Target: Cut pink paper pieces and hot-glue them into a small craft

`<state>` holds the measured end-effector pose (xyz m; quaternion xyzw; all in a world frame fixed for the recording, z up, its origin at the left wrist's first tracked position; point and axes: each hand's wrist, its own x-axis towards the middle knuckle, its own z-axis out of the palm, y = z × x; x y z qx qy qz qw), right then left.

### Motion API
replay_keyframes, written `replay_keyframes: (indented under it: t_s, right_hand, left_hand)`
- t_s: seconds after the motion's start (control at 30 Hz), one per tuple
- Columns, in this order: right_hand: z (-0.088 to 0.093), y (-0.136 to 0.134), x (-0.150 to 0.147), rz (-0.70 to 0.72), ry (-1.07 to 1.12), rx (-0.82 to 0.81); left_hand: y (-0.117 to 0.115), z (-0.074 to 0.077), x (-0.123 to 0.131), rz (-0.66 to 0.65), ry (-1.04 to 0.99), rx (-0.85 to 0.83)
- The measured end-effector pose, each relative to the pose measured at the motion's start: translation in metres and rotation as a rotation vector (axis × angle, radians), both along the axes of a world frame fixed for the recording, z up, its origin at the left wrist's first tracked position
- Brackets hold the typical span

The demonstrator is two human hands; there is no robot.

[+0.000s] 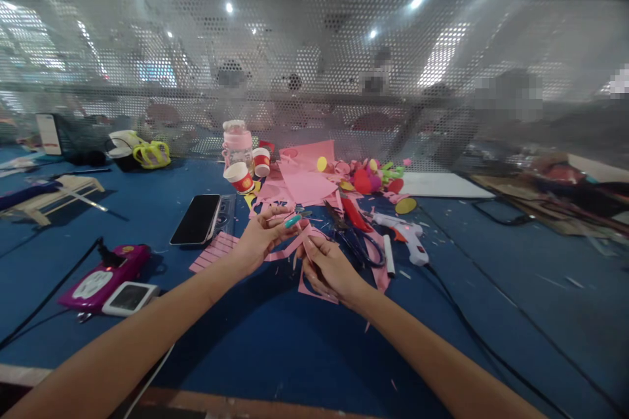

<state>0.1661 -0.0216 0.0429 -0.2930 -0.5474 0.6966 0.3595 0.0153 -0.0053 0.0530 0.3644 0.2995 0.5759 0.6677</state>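
Note:
My left hand (263,234) and my right hand (330,267) are close together above the blue table, both closed in a pinch. Between them runs a narrow, bent pink paper strip (285,253), held by the fingers of each hand. At the left thumb's end is a bright teal tip (293,221); whether it is a nail or a small object, I cannot tell. Below the right hand lies a pink paper offcut (319,293) with a curved cut. Left of my left hand is a piece of lined pink paper (216,254). Dark-handled scissors (366,250) rest just beyond my right hand.
A white glue gun (407,236) with its cord and a glue stick (388,255) lie right. Pink sheets (307,183), paper cups (239,177) and a bottle (237,147) stand behind. Leftward are a phone (196,219) and a purple power strip (105,276). A perforated screen (314,65) closes the back.

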Motion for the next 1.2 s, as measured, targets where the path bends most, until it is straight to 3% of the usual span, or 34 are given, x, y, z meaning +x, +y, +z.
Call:
replay_keyframes:
  t_s: [0.4,0.73,1.2]
  right_hand:
    - [0.0013,-0.0001,-0.0005,-0.02,-0.029,0.009]
    - [0.0034,-0.0004,0.0003,-0.02,-0.004,-0.013]
    - [0.0024,-0.0011,0.0001,-0.042,-0.02,0.019]
  left_hand:
    - [0.0028,-0.0028,-0.0006,0.068,0.084,0.053]
    - [-0.0015,-0.0002,0.0039,-0.05,0.067,0.094]
    - [0.0001,0.0011,0.0011,0.006,0.036,0.068]
